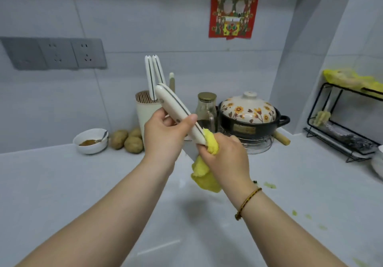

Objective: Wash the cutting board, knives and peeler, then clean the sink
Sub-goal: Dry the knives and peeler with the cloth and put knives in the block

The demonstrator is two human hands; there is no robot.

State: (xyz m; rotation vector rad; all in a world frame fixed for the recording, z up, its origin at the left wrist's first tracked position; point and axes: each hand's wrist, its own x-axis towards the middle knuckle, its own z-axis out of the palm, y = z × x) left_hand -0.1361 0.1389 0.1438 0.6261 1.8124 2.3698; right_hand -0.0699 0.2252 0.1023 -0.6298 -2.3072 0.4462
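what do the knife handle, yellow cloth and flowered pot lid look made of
The knife handle looks like plastic or resin: smooth cream gloss, with a dark metal strip along its edge. The yellow cloth is soft fuzzy fabric, perhaps microfibre; it bunches and drapes limply. The flowered pot lid seems glazed ceramic, by its shine and painted flowers.

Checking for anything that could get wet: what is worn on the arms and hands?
No sleeves or gloves show on the left hand or right hand. The right wrist carries a thin bracelet of brown and orange beads.
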